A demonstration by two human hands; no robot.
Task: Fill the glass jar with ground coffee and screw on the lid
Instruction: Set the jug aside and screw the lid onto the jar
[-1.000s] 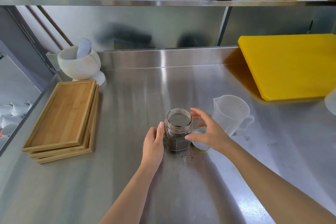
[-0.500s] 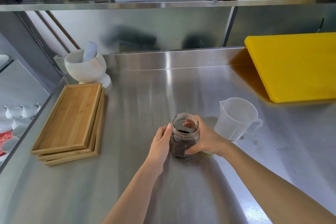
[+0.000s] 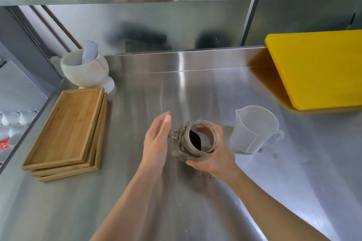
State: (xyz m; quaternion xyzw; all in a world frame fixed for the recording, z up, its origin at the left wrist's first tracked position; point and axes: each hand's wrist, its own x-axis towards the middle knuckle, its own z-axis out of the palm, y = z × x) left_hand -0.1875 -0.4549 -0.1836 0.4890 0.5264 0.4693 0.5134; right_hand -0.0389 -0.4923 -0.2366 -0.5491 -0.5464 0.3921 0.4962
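A glass jar [image 3: 195, 143] partly filled with dark ground coffee is lifted off the steel counter and tilted, its open mouth turned towards me. My right hand [image 3: 213, 160] is wrapped around it from the right and below. My left hand [image 3: 156, 141] is flat and open just left of the jar, fingers straight, close to the glass or just touching it. The lid is hidden behind the jar and my right hand. Some coffee grains [image 3: 203, 177] lie scattered on the counter below the jar.
An empty translucent measuring jug [image 3: 254, 129] stands right of the jar. A yellow cutting board [image 3: 317, 68] lies at the back right. Stacked wooden trays [image 3: 66, 129] and a white mortar with pestle [image 3: 86, 66] are at the left. A shelf with containers runs overhead.
My right hand closed around the jar, lifted it and tilted its mouth towards me. My left hand let go of the jar and opened flat beside it.
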